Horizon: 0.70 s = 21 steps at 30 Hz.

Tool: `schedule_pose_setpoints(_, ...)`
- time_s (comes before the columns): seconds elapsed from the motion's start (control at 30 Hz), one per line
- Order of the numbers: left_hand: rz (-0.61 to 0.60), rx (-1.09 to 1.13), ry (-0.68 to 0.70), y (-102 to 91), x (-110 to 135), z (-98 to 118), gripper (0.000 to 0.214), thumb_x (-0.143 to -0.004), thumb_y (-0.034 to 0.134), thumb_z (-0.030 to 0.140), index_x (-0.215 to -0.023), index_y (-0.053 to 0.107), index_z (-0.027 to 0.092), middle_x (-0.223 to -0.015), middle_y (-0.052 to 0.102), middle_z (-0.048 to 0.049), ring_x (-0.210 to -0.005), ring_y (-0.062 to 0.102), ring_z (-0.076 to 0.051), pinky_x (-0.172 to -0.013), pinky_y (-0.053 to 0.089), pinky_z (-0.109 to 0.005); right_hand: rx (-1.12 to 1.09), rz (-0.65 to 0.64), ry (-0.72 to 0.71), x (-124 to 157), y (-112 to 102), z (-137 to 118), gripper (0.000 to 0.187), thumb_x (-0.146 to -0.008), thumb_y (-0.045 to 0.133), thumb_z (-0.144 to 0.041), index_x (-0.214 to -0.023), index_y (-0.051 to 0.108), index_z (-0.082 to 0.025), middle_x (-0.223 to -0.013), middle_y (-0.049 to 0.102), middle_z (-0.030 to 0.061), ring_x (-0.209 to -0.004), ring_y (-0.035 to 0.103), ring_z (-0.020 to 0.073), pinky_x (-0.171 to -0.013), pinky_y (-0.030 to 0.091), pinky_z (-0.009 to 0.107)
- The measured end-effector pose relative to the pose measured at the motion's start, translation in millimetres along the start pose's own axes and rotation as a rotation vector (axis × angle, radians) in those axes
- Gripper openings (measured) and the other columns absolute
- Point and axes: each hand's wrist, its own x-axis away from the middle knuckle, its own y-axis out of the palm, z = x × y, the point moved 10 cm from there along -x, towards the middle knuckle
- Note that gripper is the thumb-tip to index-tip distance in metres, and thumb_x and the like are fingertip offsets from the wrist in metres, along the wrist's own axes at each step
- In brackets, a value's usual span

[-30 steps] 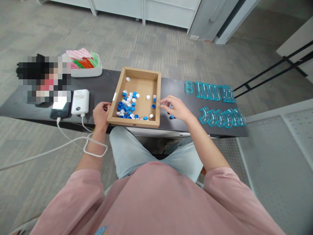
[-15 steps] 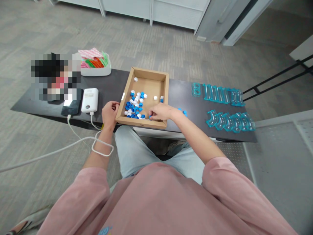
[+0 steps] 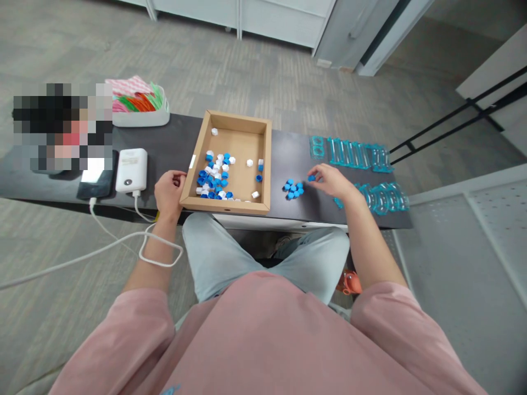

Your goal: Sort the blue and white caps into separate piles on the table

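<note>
Cardboard box stretches forward; right hand pinches blue piece, left hand's grip unclear.

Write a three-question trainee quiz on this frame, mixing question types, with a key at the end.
1. Where, relative to the cardboard box, does the cluster of blue pieces lie?

2. What is at the fingertips of the right hand?
A) a white cable
B) a blue piece
C) a phone

3. True or false: the left hand is inside the cardboard box.

Key:
1. To its right, on the dark table.
2. B.
3. False; it is outside, by the left wall.
</note>
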Motion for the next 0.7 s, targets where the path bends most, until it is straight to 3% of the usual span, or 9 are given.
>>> schedule_pose_setpoints(0.13,0.000,0.008,-0.012,0.6,-1,-2,0.014,-0.103,0.066,0.022,-0.105,0.079,0.019,-0.095,0.076,-0.0033,-0.082,0.062,-0.019,-0.084,0.052,-0.032,0.012,-0.035,0.063,19,22,15,0.024,-0.082,0.088,-0.021,-0.105,0.082,-0.027,-0.108,0.086,0.0085,-0.090,0.084,0.0287,-0.098,0.071,0.047)
schedule_pose_setpoints(0.27,0.004,0.020,-0.007,0.0,-1,1,0.012,-0.102,0.066,0.019,-0.103,0.078,0.019,-0.092,0.075,-0.0024,-0.083,0.061,-0.019,-0.085,0.052,-0.032,-0.155,-0.069,0.033,22,36,4,0.054,-0.083,0.085,-0.021,-0.136,0.081,-0.029,-0.123,0.091,0.0096,-0.090,0.086,0.0271,-0.088,0.072,0.043)
schedule_pose_setpoints(0.33,0.008,0.017,-0.008,-0.8,0,3,0.011,-0.101,0.066,0.018,-0.101,0.077,0.020,-0.090,0.074,-0.0019,-0.082,0.062,-0.019,-0.085,0.053,-0.031,-0.165,-0.074,0.023,21,32,0,0.065,-0.081,0.083,-0.020,-0.145,0.079,-0.028,-0.128,0.091,0.0100,-0.087,0.084,0.0253,-0.087,0.072,0.041)
schedule_pose_setpoints(0.43,0.011,0.015,-0.005,-1.7,0,4,0.011,-0.101,0.066,0.018,-0.100,0.076,0.021,-0.090,0.074,-0.0015,-0.082,0.062,-0.019,-0.086,0.053,-0.031,-0.078,-0.010,-0.008,14,14,-13,0.065,-0.082,0.081,-0.019,-0.147,0.080,-0.024,-0.133,0.089,0.0122,-0.086,0.083,0.0256,-0.094,0.071,0.045)
schedule_pose_setpoints(0.57,0.003,0.011,-0.011,-1.7,0,4,0.013,-0.101,0.064,0.018,-0.102,0.077,0.019,-0.093,0.075,-0.0028,-0.083,0.062,-0.019,-0.087,0.052,-0.032,-0.042,0.029,-0.194,-2,6,-80,0.050,-0.096,0.075,-0.022,-0.146,0.082,-0.022,-0.136,0.086,0.0131,-0.095,0.081,0.0276,-0.102,0.066,0.047)
schedule_pose_setpoints(0.7,0.004,0.007,-0.006,-2.4,1,6,0.016,-0.099,0.063,0.019,-0.102,0.079,0.019,-0.096,0.076,-0.0041,-0.084,0.064,-0.019,-0.088,0.053,-0.032,0.096,-0.060,-0.386,-29,35,-167,0.035,-0.108,0.069,-0.025,-0.138,0.087,-0.023,-0.133,0.087,0.0141,-0.113,0.079,0.0319,-0.110,0.057,0.048)
